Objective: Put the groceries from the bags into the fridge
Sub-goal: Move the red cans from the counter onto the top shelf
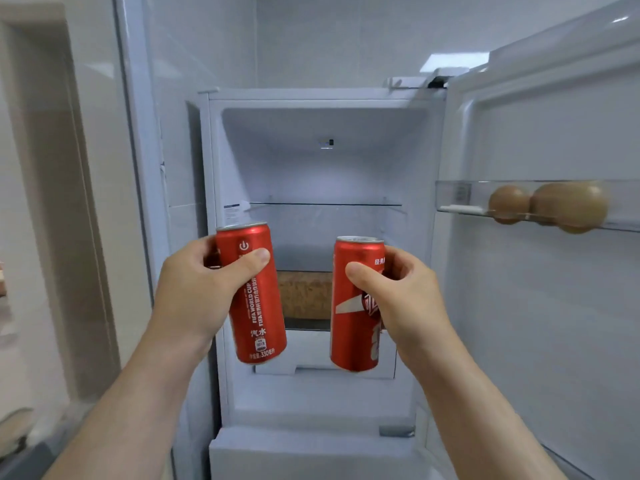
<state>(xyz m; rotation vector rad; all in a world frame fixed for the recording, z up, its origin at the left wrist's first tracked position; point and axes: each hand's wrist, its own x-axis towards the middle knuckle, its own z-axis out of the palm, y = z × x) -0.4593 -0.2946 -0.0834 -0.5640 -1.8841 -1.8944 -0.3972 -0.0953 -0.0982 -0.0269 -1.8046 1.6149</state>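
Observation:
I stand before an open white fridge (221, 161). My left hand (197, 289) grips a tall red soda can (258, 306), thumb across its front, the can tilted slightly. My right hand (405, 299) grips a second red soda can (353, 327), held upright. Both cans hang in the air in front of the fridge's inner compartment, level with the lower shelf. A glass shelf (325, 204) spans the compartment above the cans. No bags are in view.
The fridge door (554, 323) stands open on the right; its clear door rack (453, 199) holds three brown eggs (509, 204). A brown block-like item (304, 294) sits on the lower shelf behind the cans. A white drawer (311, 362) lies below. A wall and door frame are at left.

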